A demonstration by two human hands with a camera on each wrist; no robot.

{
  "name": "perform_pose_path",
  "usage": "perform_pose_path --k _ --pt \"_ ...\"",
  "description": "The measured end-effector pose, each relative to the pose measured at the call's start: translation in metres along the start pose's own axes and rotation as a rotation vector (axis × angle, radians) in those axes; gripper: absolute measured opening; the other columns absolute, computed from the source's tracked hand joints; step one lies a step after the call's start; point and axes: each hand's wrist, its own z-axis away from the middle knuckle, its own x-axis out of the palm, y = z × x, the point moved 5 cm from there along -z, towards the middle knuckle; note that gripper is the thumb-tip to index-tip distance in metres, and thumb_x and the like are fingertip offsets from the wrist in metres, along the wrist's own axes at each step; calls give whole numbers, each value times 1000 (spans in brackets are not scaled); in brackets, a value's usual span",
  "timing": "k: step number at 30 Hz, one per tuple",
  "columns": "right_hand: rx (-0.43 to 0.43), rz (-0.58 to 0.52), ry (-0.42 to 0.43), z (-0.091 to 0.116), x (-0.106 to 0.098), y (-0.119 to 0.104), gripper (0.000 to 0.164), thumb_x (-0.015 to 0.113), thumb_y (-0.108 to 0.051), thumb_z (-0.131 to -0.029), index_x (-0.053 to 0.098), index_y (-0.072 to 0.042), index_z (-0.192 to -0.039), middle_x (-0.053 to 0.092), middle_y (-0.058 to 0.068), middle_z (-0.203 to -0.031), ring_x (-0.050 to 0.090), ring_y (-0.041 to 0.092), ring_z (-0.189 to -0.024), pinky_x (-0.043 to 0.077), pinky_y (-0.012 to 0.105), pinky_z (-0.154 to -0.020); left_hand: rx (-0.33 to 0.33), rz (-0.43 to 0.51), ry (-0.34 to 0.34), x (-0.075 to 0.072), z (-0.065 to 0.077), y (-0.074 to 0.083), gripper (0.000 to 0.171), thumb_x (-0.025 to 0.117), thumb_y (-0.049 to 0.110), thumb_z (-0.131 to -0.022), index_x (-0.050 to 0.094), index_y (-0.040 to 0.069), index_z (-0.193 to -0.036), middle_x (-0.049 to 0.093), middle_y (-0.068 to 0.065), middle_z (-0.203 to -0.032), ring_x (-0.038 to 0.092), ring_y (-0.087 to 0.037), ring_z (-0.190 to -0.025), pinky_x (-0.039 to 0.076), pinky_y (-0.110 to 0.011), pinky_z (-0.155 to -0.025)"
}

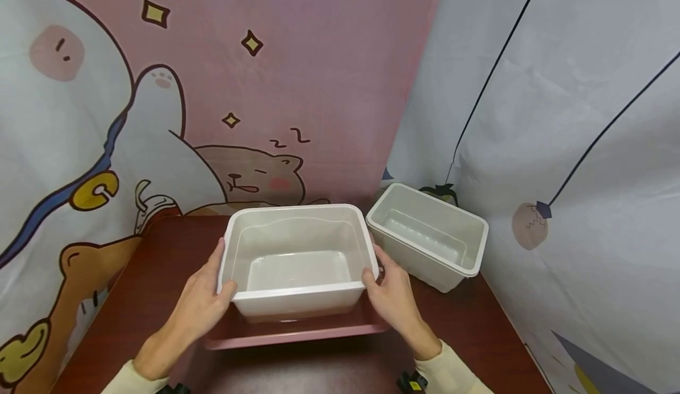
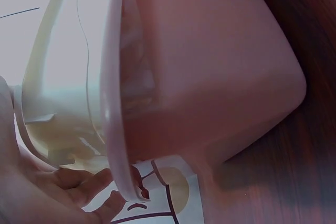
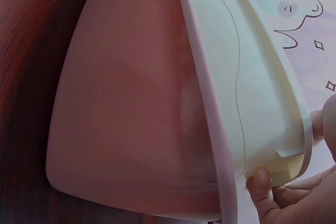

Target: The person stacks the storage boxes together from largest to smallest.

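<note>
An off-white plastic storage bin (image 1: 297,306) sits partway down inside a pink bin (image 1: 297,336), its rim standing above the pink rim. My left hand (image 1: 199,298) grips the left end of the off-white bin, thumb over the rim and fingers outside. At the other end my right hand (image 1: 392,296) holds the rim the same way. In the left wrist view, fingers (image 2: 107,184) curl under the off-white rim near the pink bin's edge. The right wrist view shows fingertips (image 3: 261,179) against the off-white bin's outer wall, beside the pink bin (image 3: 115,93).
Another pale bin (image 1: 425,258), apparently a nested stack with a doubled rim, stands to the right, close to the off-white bin. All rest on a dark red-brown wooden table (image 1: 175,240). Printed cartoon curtains (image 1: 329,87) rise behind and along the sides.
</note>
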Motion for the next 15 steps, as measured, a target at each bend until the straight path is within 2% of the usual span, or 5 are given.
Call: perform_pose_path --k 7,15 --pt "10 7 -6 1 3 1 61 73 -7 -104 64 3 -163 85 24 -132 85 26 -106 64 28 -86 -9 -15 -24 3 0 -5 93 70 15 -102 27 -3 -183 59 -42 -165 71 -51 -129 60 -71 -106" --pt "15 4 -16 3 5 2 61 73 -7 -104 63 1 -163 83 24 -136 85 30 -111 66 31 -87 -22 -25 -59 3 0 -7 93 67 16 -105 23 -2 -184 57 -42 -167 71 -53 -130 61 -72 -107"
